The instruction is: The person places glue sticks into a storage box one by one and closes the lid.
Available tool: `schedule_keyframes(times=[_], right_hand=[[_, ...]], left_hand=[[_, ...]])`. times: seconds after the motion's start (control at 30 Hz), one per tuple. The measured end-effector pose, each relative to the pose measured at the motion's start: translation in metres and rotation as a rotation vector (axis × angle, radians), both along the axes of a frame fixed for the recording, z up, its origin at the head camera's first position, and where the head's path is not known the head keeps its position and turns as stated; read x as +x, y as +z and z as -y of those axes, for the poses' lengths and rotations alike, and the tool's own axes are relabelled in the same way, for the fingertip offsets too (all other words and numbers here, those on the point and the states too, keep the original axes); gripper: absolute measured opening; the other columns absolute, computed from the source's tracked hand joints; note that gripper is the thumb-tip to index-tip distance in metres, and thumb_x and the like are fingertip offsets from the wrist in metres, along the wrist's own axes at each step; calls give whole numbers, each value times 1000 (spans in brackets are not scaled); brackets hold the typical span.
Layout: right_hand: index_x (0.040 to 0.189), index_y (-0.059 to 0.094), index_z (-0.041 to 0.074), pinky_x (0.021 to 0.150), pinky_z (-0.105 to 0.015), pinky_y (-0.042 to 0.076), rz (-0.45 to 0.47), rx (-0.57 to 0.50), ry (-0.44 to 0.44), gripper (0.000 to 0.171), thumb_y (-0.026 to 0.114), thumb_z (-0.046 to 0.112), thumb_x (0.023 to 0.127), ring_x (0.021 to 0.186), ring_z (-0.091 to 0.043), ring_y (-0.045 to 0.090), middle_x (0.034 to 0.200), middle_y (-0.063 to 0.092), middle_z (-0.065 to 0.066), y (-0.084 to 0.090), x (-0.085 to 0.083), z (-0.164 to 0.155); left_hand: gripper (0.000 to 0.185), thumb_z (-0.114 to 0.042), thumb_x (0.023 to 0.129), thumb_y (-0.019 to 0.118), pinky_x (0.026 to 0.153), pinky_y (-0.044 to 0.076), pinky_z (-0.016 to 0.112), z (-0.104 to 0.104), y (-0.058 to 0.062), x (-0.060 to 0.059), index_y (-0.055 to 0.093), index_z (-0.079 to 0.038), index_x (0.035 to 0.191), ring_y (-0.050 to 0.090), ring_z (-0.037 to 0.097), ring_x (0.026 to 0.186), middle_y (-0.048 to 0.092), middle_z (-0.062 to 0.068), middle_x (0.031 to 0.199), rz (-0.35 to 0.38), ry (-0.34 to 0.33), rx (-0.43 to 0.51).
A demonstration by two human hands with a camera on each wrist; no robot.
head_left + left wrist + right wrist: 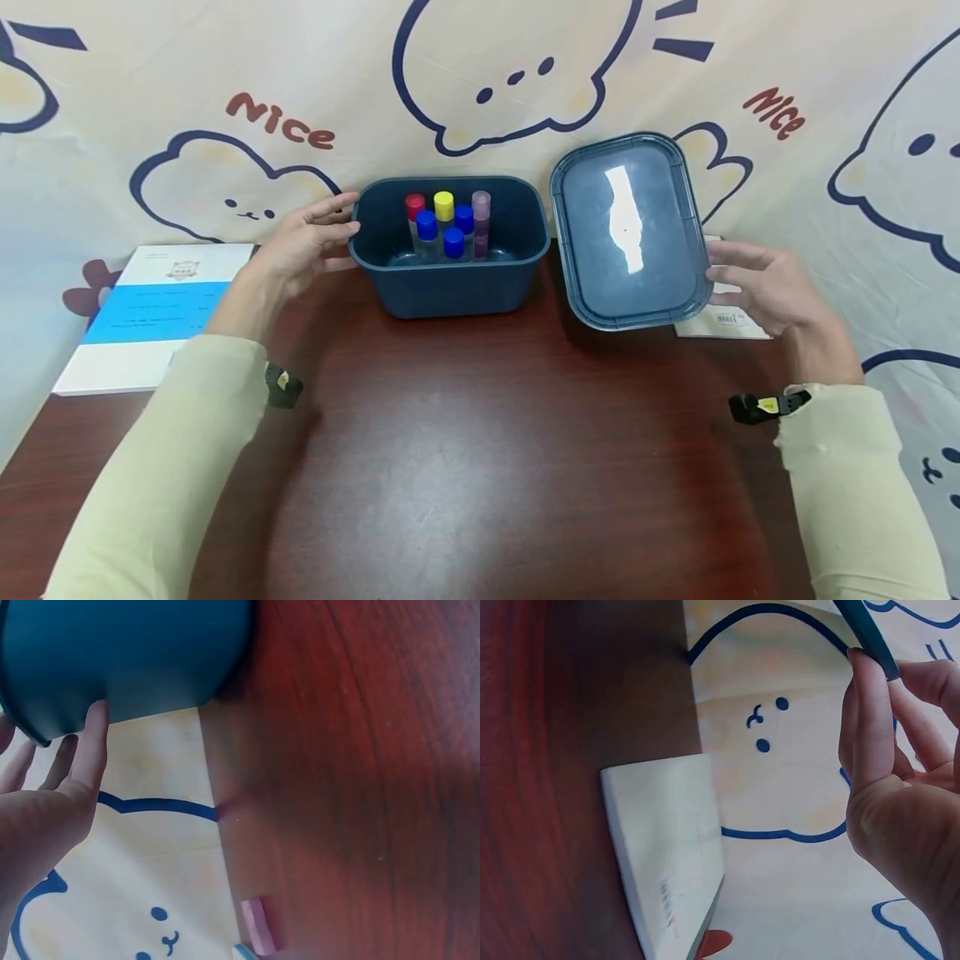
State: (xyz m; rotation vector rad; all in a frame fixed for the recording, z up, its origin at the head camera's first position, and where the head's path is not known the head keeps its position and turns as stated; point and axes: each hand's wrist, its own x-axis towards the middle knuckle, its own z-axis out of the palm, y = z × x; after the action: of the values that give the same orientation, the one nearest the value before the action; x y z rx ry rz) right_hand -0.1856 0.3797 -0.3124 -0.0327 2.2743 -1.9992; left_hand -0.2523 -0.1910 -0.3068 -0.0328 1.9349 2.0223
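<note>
keep your left hand (pixel 303 242) flat-fingered against the blue bin (pixel 450 287) at 9 o'clock while your right hand (pixel 757 283) fingers pinch the lid (pixel 630 229) edge, lowering it level over the capped vials (pixel 446 225).

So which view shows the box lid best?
The head view: the whole lid stands tilted against the backdrop, beside the box, the right hand at its edge. The right wrist view shows only an edge sliver; the left wrist view shows none.

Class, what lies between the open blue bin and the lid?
Nothing: in the head view, only bare table separates the bin from the lid.
</note>
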Motion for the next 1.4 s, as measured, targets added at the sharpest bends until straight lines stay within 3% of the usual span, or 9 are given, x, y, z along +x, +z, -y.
schedule_keyframes(times=[0.07, 0.17, 0.33, 0.47, 0.6, 0.8, 1.0, 1.2, 1.4], right_hand=[[123, 74, 11, 72, -30, 61, -17, -15, 8, 30, 62, -2, 98, 94, -14, 69, 116, 71, 1, 4, 0, 2], [126, 72, 8, 73, -30, 61, -33, -22, 17, 31, 63, -1, 98, 96, -15, 68, 117, 70, -1, 11, 1, 5], [127, 72, 10, 74, -29, 61, -31, 8, 21, 31, 65, 2, 98, 98, -15, 67, 118, 70, -1, 22, -1, 12], [133, 68, 12, 75, -27, 60, -18, 84, 22, 34, 66, 7, 99, 102, -15, 66, 122, 67, 1, 29, -3, 17], [134, 67, 11, 76, -28, 60, -20, 101, 43, 35, 64, 8, 100, 102, -16, 66, 122, 67, -1, 34, -7, 23], [129, 70, 8, 77, -28, 60, -37, 60, 67, 31, 62, 3, 100, 101, -19, 65, 117, 70, -3, 41, -15, 29], [137, 65, 9, 79, -26, 59, -18, 191, 50, 36, 62, 10, 101, 108, -19, 62, 127, 66, -4, 51, -21, 31], [141, 62, 12, 80, -26, 59, 3, 291, 64, 41, 64, 15, 101, 106, -20, 65, 129, 64, -5, 58, -24, 36], [141, 62, 14, 82, -28, 58, 4, 350, 79, 42, 66, 16, 100, 109, -19, 64, 129, 63, -5, 65, -26, 40]], left_hand=[[57, -20, 103, 60, 84, 58, 26, 0, 3, -1, 41, -26, 157, 40, 33, 139, 30, 8, 162, -23, -1, -35], [56, -24, 104, 58, 97, 53, 32, -3, 9, -4, 40, -25, 157, 41, 32, 140, 35, 8, 160, -86, 10, -152], [52, -29, 104, 57, 112, 41, 41, -13, 22, -8, 45, -24, 154, 45, 27, 139, 44, 9, 156, -200, 112, -319], [49, -31, 104, 57, 112, 41, 37, -27, 31, -12, 50, -23, 151, 49, 25, 133, 49, 7, 151, -276, 169, -418], [48, -33, 104, 57, 107, 46, 32, -48, 38, -16, 51, -21, 150, 53, 25, 130, 52, 5, 149, -308, 146, -485], [46, -28, 104, 59, 97, 54, 34, -87, 51, -25, 53, -11, 147, 58, 28, 126, 54, 10, 146, -310, 29, -427], [46, -26, 104, 58, 93, 56, 34, -126, 63, -32, 53, -8, 146, 57, 28, 124, 56, 12, 141, -314, -82, -320], [48, -24, 104, 59, 94, 56, 40, -153, 71, -37, 50, -11, 149, 58, 23, 124, 55, 7, 144, -273, -89, -220], [40, -17, 104, 56, 89, 58, 44, -163, 75, -40, 57, -14, 145, 63, 23, 114, 60, 6, 137, -246, -73, -197]])
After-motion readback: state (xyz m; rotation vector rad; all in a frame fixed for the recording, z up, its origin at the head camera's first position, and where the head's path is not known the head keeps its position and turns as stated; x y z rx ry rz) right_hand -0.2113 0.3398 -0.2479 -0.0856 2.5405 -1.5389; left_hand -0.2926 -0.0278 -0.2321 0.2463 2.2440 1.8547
